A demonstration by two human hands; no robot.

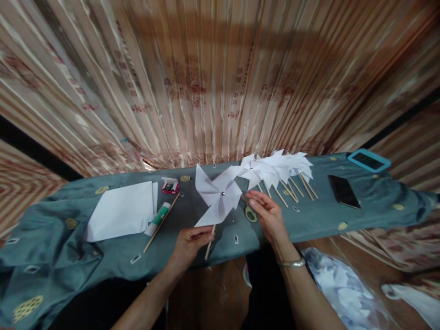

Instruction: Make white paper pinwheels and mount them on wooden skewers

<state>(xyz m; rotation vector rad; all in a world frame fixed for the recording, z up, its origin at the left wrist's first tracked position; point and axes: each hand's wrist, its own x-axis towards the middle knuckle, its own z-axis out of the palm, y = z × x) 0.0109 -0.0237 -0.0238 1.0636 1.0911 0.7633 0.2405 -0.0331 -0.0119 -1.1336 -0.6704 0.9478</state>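
Observation:
My left hand [192, 245] pinches the wooden stick of a white paper pinwheel [217, 196], holding it upright above the table. A shiny pin head shows at the pinwheel's centre. To the right of its blades is my right hand [268, 213], with fingers partly stretched and nothing visible in them. Scissors with yellow-green handles [250, 214] lie just left of that hand, partly hidden. Behind it, a row of white pinwheels [275, 168] lies on the table, their sticks pointing toward me.
On the green tablecloth [213, 250] lie white paper sheets [120, 211], a glue stick [159, 219], a loose wooden stick [161, 223] and a small red box [170, 185]. Rightward are a black phone [343, 191] and a blue-framed device [369, 160]. A plastic bag [343, 288] of white paper sits below.

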